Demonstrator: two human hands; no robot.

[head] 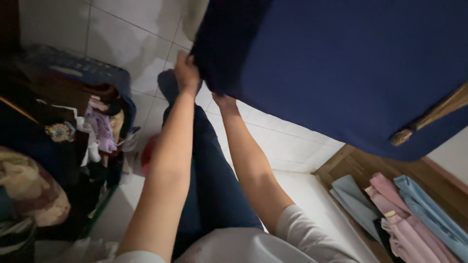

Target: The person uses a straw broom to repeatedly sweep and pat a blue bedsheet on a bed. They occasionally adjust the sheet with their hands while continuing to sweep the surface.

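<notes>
Navy cloth (341,68), held up over white tiled floor (141,34), fills upper right of view. Left hand (186,73) pinched shut on its lower corner; right hand (223,101) gripping edge just beside, fingers hidden behind fabric. Best kept taut, corners level, edge aligned. Cloth matte, soft, heavy drape. Folded pink and blue garments (409,214) on wooden shelf (351,165) lower right; blue laundry basket (92,73) with mixed clothes left.

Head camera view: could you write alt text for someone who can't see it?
Both bare hands, left hand and right hand, grip the edge of a large dark navy cloth held up over a white tiled floor. A full blue laundry basket sits to the left; folded pink and blue garments lie on a wooden surface to the right.
</notes>
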